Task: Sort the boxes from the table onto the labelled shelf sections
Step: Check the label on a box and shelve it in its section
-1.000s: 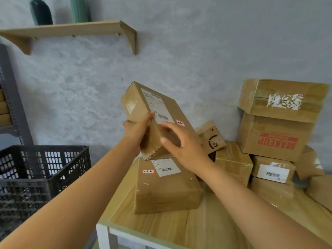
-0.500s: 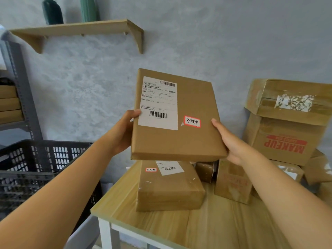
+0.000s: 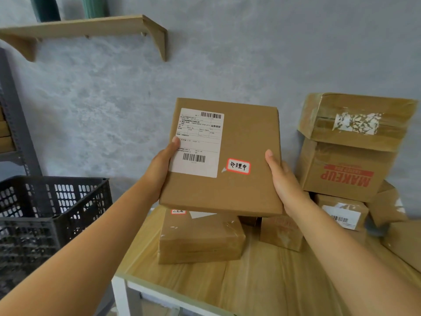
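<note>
**We Are Holding Up a Flat Box**

We are looking at the same box as half a second ago, and it is still up in the air between our two hands. A second ago it was tipped on its edge and our hands were close together on it. Now its big face is turned to us, so we are seeing the white label and the small red sticker. Since half a second ago the box is sitting a bit lower and more to the right in our view, and the wall shelf is showing higher up.

Our left hand is gripping the left edge, with the thumb lying on the white label. Our right hand is gripping the right edge, with the thumb up along the side. The other fingers are hiding behind the box. Both arms are reaching forward and up.

The box is hanging above the table, just over a taped box lying there, and we cannot tell if they are touching. More boxes are piled to the right, one with MAKEUP printed upside down. A black crate is standing to the left of the table, and a grey rack is at the far left.
</note>
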### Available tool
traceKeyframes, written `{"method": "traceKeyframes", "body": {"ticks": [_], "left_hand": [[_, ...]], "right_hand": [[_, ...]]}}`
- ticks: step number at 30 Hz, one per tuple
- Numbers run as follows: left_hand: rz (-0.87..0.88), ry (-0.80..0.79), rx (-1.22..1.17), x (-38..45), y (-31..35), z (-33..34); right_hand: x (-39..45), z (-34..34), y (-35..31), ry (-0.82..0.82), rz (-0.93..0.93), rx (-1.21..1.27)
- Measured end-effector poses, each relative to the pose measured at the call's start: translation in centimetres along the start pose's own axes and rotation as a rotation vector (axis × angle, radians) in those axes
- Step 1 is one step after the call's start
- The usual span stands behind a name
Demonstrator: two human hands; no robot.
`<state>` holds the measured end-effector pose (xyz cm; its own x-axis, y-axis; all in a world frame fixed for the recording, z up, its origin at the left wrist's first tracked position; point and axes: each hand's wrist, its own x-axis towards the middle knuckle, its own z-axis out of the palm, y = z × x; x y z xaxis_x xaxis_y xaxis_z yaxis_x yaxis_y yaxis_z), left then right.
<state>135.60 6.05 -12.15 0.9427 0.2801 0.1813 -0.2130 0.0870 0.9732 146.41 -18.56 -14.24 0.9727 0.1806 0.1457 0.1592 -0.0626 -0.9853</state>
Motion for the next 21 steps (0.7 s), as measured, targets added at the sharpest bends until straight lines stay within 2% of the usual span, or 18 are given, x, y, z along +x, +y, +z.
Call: {"method": "traceKeyframes", "body": {"ticks": [3,10,16,21], "left_hand": [[-0.010,0.032,-0.027,0.2,-1.4,1.3],[-0.040,-0.105,-0.035,-0.3,-3.9,4.3],[-0.118,-0.354,-0.077,-1.8,-7.0,8.8],[-0.206,-0.578,-0.084,-5.6,-11.3,12.0]], "right_hand": [[-0.9,-1.2,1.1,0.066,-0.008,-0.057],[-5.8,-4.7,3.3,0.245,0.022,-0.162],[-14.1,-8.3,5.5,0.518,0.042,-0.179],[-24.2,-10.1,7.9,0.716,0.189,-0.238]]}}
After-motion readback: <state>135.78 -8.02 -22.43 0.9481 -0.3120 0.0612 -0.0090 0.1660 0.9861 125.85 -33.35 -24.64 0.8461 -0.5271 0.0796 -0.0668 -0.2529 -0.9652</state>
